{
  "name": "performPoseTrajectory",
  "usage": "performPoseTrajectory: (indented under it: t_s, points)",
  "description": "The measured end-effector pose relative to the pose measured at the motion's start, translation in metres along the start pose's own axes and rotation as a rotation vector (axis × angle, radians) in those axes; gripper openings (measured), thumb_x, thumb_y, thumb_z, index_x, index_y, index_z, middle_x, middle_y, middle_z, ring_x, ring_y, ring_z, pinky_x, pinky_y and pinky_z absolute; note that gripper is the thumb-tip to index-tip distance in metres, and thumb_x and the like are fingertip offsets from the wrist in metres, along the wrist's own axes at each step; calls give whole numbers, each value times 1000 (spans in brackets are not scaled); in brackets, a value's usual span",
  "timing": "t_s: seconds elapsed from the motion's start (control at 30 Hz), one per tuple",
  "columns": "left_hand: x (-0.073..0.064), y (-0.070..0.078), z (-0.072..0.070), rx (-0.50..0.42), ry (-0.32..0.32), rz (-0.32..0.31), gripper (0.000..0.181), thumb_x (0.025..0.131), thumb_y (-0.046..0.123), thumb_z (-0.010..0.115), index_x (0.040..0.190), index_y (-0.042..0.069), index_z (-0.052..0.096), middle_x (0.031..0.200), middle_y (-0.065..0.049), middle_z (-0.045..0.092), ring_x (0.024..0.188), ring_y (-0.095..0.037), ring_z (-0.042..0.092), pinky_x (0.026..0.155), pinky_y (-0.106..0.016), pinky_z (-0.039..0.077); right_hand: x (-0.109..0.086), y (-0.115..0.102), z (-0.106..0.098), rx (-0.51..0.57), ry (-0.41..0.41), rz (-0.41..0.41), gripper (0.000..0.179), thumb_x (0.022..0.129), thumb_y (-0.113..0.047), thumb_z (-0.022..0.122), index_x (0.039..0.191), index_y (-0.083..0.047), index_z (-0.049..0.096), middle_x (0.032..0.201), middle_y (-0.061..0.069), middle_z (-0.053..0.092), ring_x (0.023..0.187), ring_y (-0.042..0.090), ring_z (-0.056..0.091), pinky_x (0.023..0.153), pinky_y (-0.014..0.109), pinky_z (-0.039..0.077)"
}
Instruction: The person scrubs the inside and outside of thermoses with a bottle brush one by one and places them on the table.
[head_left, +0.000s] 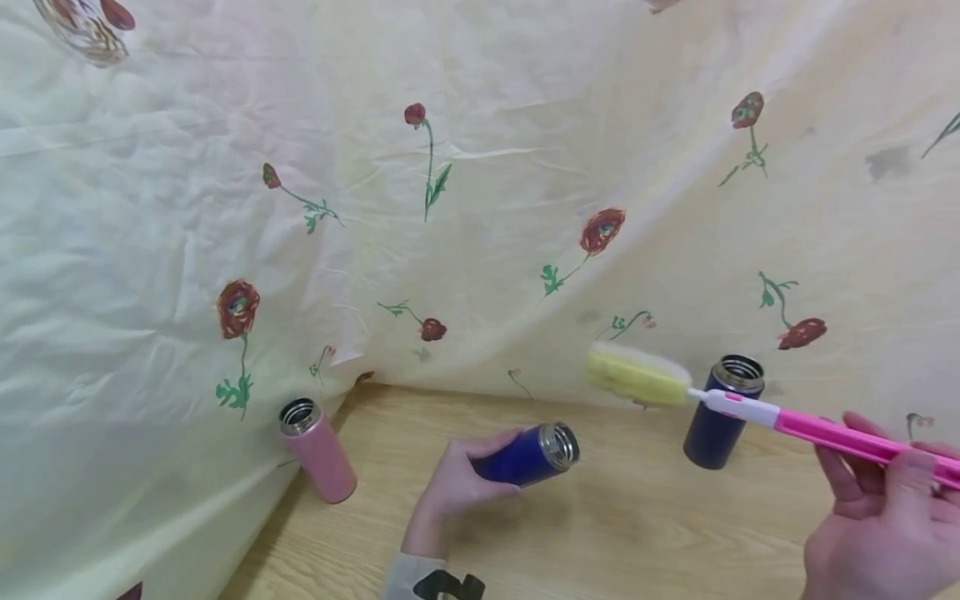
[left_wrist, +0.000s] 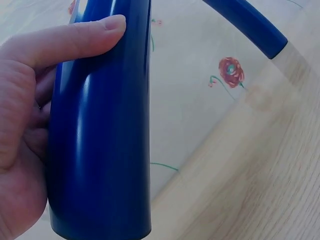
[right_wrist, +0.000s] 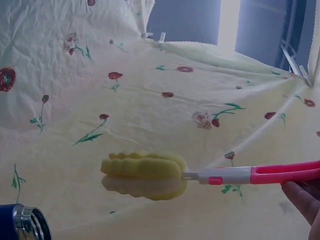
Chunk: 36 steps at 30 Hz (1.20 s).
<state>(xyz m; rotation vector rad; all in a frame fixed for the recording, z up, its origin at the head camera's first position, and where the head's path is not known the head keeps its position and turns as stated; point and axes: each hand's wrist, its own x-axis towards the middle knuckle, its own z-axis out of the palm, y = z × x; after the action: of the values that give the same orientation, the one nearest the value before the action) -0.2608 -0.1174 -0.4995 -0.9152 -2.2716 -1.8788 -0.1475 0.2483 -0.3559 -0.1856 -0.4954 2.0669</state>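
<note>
In the head view my left hand [head_left: 457, 479] grips a blue vacuum flask [head_left: 517, 458] without a lid, tilted so its steel mouth points right. The left wrist view shows the thumb lying across the flask's smooth side [left_wrist: 100, 140]. My right hand [head_left: 885, 508] holds a bottle brush by its pink handle [head_left: 840, 435]. The brush's yellow sponge head [head_left: 637, 375] points left, up and to the right of the flask's mouth and apart from it. In the right wrist view the sponge [right_wrist: 145, 175] hangs in front of the cloth, with the flask's mouth [right_wrist: 31, 222] at lower left.
A pink lidless flask [head_left: 322, 454] stands at the left by the cloth. Another dark blue lidless flask [head_left: 722, 417] stands at the right, behind the brush. A flowered cloth [head_left: 480, 250] hangs behind and left of the wooden tabletop [head_left: 637, 533].
</note>
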Motion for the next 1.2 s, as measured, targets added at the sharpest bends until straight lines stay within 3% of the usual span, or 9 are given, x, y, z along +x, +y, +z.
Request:
performPoseTrajectory:
  t_s: [0.2, 0.4, 0.6, 0.83, 0.97, 1.2]
  points:
    - [-1, 2, 0, 21, -6, 5, 77, 70, 3, 98, 141, 12, 71, 138, -2, 70, 128, -25, 67, 114, -38, 47, -10, 15, -1, -60, -269, 78, 30, 101, -4, 67, 122, 12, 52, 110, 34, 72, 91, 37, 79, 72, 40, 61]
    - [-1, 4, 1, 16, -26, 21, 75, 71, 2, 98, 140, 9, 71, 137, -3, 70, 127, -24, 67, 114, -36, 48, -18, 18, 0, -241, -374, 143, 30, 101, -4, 67, 124, 12, 56, 112, 30, 75, 93, 33, 80, 73, 39, 60]
    - [-1, 6, 2, 33, -25, 9, 73, 70, 1, 98, 138, 8, 72, 138, -3, 70, 129, -24, 66, 116, -37, 46, -21, 19, 2, -327, -388, 141, 28, 100, -5, 69, 119, 12, 57, 110, 28, 76, 94, 31, 80, 75, 39, 61]
    - [-1, 7, 3, 63, -46, 6, 76, 68, -1, 97, 138, 10, 72, 140, 1, 69, 133, -22, 63, 116, -39, 45, -23, 21, 3, -407, -337, 87, 31, 98, -10, 74, 118, 9, 60, 111, 22, 77, 94, 25, 80, 73, 34, 62]
    - [0, 7, 3, 75, -53, 17, 77, 67, 0, 98, 139, 11, 72, 139, 3, 69, 132, -21, 64, 116, -39, 46, -22, 23, 3, -436, -328, 62, 30, 98, -11, 73, 117, 8, 61, 110, 21, 77, 94, 24, 80, 73, 33, 62]
    - [0, 8, 4, 78, -54, 60, 76, 67, -1, 98, 138, 8, 73, 138, -4, 70, 130, -23, 65, 115, -41, 48, -21, 24, 1, -436, -332, 41, 27, 99, -12, 72, 117, 5, 60, 110, 21, 78, 95, 24, 80, 74, 33, 62]
